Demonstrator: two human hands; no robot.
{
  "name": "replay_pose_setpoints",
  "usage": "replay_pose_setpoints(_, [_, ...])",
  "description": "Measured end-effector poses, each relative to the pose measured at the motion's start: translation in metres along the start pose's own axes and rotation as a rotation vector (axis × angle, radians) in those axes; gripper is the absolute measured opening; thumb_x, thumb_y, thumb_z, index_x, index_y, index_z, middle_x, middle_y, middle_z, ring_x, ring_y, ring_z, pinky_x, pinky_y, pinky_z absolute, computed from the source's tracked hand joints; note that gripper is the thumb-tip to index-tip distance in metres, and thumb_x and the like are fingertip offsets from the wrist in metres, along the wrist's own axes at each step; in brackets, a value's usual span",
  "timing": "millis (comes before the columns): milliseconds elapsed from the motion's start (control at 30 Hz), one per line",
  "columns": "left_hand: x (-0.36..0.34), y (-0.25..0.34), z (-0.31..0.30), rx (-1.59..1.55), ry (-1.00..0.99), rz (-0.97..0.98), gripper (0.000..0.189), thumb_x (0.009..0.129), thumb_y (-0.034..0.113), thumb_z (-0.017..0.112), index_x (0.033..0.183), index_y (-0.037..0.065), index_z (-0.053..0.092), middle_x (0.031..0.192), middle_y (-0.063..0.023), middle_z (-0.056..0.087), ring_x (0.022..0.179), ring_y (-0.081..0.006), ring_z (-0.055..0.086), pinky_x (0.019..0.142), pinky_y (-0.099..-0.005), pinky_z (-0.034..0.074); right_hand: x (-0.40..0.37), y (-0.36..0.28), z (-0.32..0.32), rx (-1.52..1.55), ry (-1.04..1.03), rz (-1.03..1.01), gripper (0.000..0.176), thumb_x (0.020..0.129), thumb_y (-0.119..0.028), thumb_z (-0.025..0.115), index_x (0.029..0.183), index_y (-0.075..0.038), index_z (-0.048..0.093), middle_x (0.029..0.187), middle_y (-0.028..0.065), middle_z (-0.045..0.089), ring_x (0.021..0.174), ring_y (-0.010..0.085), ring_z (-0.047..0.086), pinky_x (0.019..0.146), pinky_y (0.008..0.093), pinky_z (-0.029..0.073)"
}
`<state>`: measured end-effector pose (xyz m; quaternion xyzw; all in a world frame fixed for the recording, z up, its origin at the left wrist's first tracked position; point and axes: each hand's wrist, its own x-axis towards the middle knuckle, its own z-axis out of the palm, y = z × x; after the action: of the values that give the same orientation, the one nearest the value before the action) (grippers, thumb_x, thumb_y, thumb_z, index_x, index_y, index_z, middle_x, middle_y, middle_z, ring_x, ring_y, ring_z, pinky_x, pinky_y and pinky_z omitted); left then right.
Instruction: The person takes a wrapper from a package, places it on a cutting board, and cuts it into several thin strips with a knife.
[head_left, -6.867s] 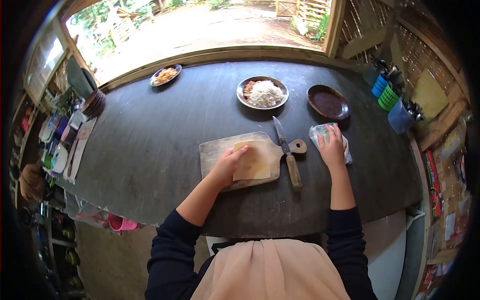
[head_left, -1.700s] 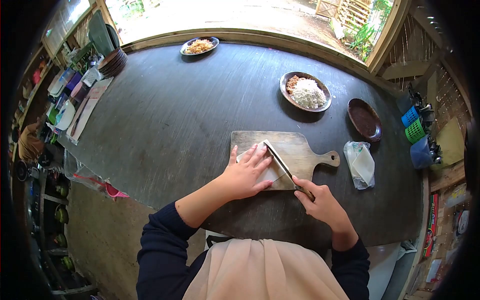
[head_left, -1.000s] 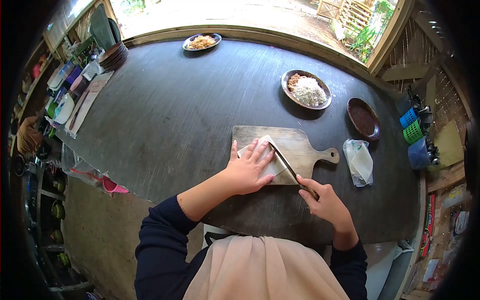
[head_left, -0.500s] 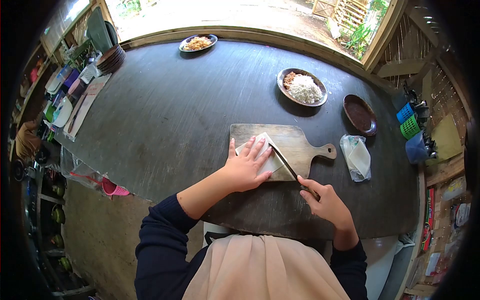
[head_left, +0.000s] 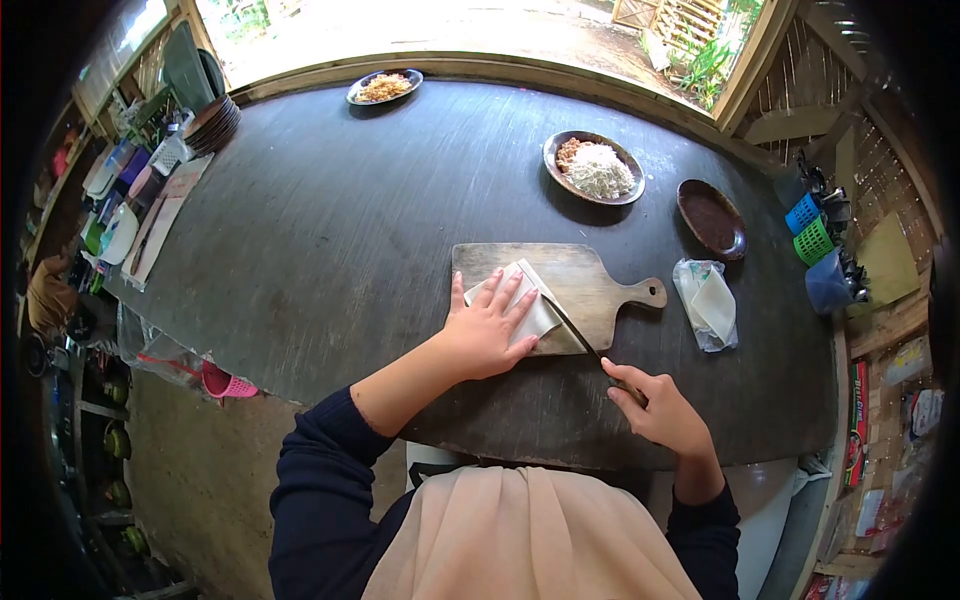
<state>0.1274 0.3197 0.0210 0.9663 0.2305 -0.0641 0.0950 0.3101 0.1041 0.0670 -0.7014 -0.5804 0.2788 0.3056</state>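
My left hand [head_left: 487,328] lies with fingers spread over a folded white sheet, perhaps a wrapper skin [head_left: 541,318], pressing it against the wooden cutting board [head_left: 585,268]. Wrapped round the handle of a knife [head_left: 577,332] is my right hand [head_left: 657,407], just off the board's near edge. The dark, narrow blade runs along the sheet's right edge, its tip close to my left fingertips. Part of the sheet is hidden under my palm. To the right of the board, a clear plastic packet [head_left: 707,306] holds more white sheets.
Beyond the board stands a bowl of white shreds and brown pieces [head_left: 595,168]. A bare brown dish [head_left: 712,217] sits right of it, and a plate of shredded food [head_left: 385,88] at the far edge. Utensil baskets [head_left: 813,240] line the right side; stacked plates [head_left: 212,122] stand at left.
The knife has drawn back slightly toward me and right along the sheet's edge, with my right hand. My left hand stays on the sheet. The whole view has shifted a little.
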Motion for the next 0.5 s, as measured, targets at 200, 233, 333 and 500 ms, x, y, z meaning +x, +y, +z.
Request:
replay_pose_setpoints(200, [-0.001, 0.001, -0.002, 0.003, -0.008, -0.012, 0.069, 0.097, 0.055, 0.031, 0.154, 0.016, 0.021, 0.160, -0.0139, 0.012, 0.149, -0.0330, 0.008, 0.109, -0.0709, 0.000, -0.013, 0.005, 0.000, 0.089, -0.024, 0.136, 0.037, 0.091, -0.007, 0.062, 0.128, -0.004, 0.059, 0.059, 0.0112, 0.048, 0.051, 0.0093, 0.037, 0.052, 0.0257, 0.038])
replay_pose_setpoints(233, [0.000, 0.001, -0.002, 0.001, -0.008, -0.014, 0.069, 0.097, 0.055, 0.031, 0.154, 0.016, 0.021, 0.160, -0.0137, 0.012, 0.149, -0.0329, 0.008, 0.109, -0.0708, 0.000, -0.014, 0.006, 0.001, 0.093, -0.007, 0.111, 0.038, 0.091, -0.007, 0.063, 0.128, -0.005, 0.058, 0.059, 0.0104, 0.046, 0.051, 0.0092, 0.036, 0.052, 0.0255, 0.038])
replay_pose_setpoints(333, [0.000, 0.001, 0.000, 0.003, -0.010, -0.015, 0.069, 0.097, 0.056, 0.031, 0.154, 0.017, 0.021, 0.161, -0.0133, 0.012, 0.149, -0.0328, 0.008, 0.109, -0.0710, 0.000, -0.017, 0.008, 0.003, 0.086, 0.017, 0.072, 0.038, 0.091, -0.007, 0.063, 0.128, -0.005, 0.059, 0.058, 0.0096, 0.045, 0.051, 0.0091, 0.035, 0.052, 0.0252, 0.037])
replay_pose_setpoints(500, [0.000, 0.000, 0.000, -0.008, 0.014, -0.008, 0.067, 0.097, 0.054, 0.033, 0.153, 0.018, 0.025, 0.160, -0.0138, 0.015, 0.148, -0.0331, 0.008, 0.107, -0.0733, 0.000, -0.018, 0.006, 0.004, 0.084, 0.020, 0.101, 0.037, 0.091, -0.007, 0.063, 0.128, -0.005, 0.059, 0.059, 0.0096, 0.045, 0.051, 0.0095, 0.034, 0.051, 0.0255, 0.037])
